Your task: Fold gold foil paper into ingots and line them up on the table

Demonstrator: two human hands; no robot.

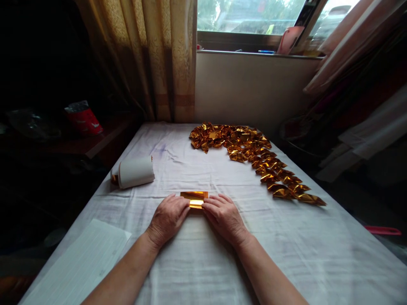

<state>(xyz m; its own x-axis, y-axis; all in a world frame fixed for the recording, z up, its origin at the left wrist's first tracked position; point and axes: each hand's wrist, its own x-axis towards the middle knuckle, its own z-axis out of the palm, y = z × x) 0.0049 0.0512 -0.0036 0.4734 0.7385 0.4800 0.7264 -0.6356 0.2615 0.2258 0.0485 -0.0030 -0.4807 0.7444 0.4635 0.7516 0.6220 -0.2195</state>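
A small sheet of shiny gold foil paper [194, 195] lies on the white cloth in front of me, its near edge turned up into a fold. My left hand [168, 215] is closed on the left end of that fold, thumb below and fingers above. At the right end my right hand [224, 215] pinches the same fold between thumb and fingers. Farther back and to the right sits a heap of folded gold foil pieces [238, 137], trailing in rows toward the right edge. Left of my hands rests a white roll [136, 172] with gold foil showing at its end.
A white sheet of paper [79, 262] lies at the near left of the cloth-covered table [203, 275]. On a dark side table stands a red packet [83, 118]. Behind are a gold curtain [155, 59] and a window sill with a pink cup [289, 40].
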